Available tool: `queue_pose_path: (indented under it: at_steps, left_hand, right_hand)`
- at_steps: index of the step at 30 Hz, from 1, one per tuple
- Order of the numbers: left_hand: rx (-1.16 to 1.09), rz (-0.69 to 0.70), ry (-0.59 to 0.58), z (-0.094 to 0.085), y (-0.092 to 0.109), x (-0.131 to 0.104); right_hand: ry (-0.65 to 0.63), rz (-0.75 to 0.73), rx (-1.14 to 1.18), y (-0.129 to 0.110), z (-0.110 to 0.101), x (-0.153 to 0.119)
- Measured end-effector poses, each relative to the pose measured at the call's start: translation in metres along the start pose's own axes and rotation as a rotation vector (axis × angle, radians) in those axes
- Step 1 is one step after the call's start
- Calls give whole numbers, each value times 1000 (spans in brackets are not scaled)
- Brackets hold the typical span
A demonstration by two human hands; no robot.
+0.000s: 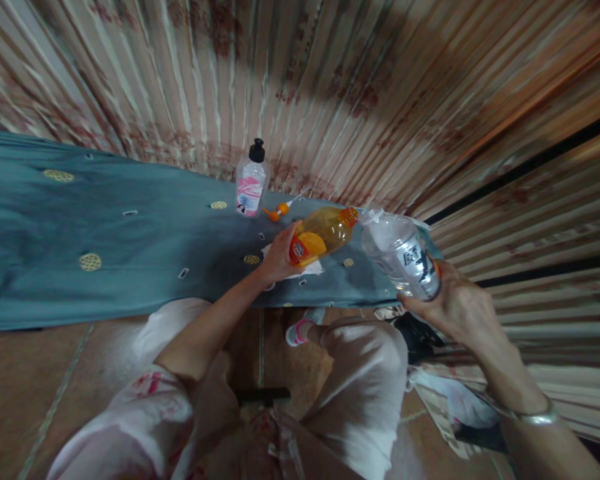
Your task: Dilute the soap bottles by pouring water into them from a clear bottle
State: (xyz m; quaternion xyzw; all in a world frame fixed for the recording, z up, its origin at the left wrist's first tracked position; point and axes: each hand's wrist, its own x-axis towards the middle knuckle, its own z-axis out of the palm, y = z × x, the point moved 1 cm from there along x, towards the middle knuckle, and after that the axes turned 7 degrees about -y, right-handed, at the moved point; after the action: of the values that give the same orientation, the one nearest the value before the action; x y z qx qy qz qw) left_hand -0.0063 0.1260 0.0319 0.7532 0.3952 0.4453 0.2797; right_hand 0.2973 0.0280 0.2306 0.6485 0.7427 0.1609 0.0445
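Note:
My left hand (280, 257) is closed around the lower part of an orange see-through bottle (330, 230), which is tilted with its neck to the right. My right hand (450, 300) grips the base of a large clear plastic bottle (393, 250), tipped so that its neck points up and left. The two bottle mouths meet or nearly meet; I cannot tell whether they touch. An orange pump top (279, 212) with a thin tube lies on the cloth behind my left hand. Under that hand a white paper (311, 269) shows in part.
A clear pump bottle (251, 183) with a black top and pink label stands at the back of the blue-green cloth (145, 247). A pleated curtain (240, 87) hangs behind and to the right. Below the front edge are my knees and a tiled floor (25, 380).

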Motion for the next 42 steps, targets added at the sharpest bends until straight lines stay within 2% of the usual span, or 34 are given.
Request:
queue_pose_path:
  at_steps: [16, 26, 42]
  left_hand:
    - [3, 25, 13, 2, -3, 0]
    - [5, 22, 11, 1, -3, 0]
    - [13, 29, 10, 1, -2, 1]
  right_hand:
    - [-25, 33, 7, 0, -2, 0]
    - [-4, -18, 21, 1, -1, 0]
    - [-48, 32, 32, -2, -5, 0]
